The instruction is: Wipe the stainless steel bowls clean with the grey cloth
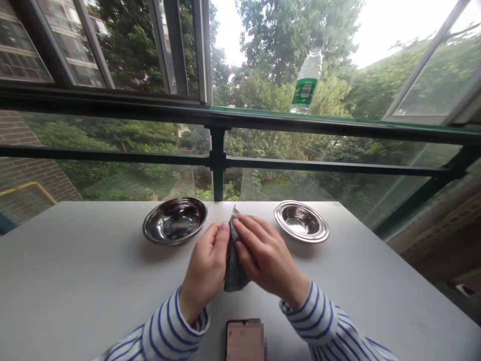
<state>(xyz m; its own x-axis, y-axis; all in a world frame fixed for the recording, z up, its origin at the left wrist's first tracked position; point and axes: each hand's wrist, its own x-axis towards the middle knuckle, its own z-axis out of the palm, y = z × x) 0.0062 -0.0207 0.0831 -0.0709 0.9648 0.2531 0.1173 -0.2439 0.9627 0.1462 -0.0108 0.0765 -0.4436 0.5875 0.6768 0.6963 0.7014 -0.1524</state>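
Both my hands hold a small grey pouch upright above the white table. My left hand pinches its left edge near the top, fingers closed on it. My right hand grips the right side, fingertips pressed on the upper edge. The pouch's top corner sticks up between the fingers. A steel bowl sits just beyond my left hand. A second, smaller steel bowl with a wide rim sits beyond my right hand. Both bowls look empty.
A phone lies on the table near its front edge between my striped sleeves. A plastic water bottle with a green label stands on the railing behind the table. Glass panels and open windows lie beyond.
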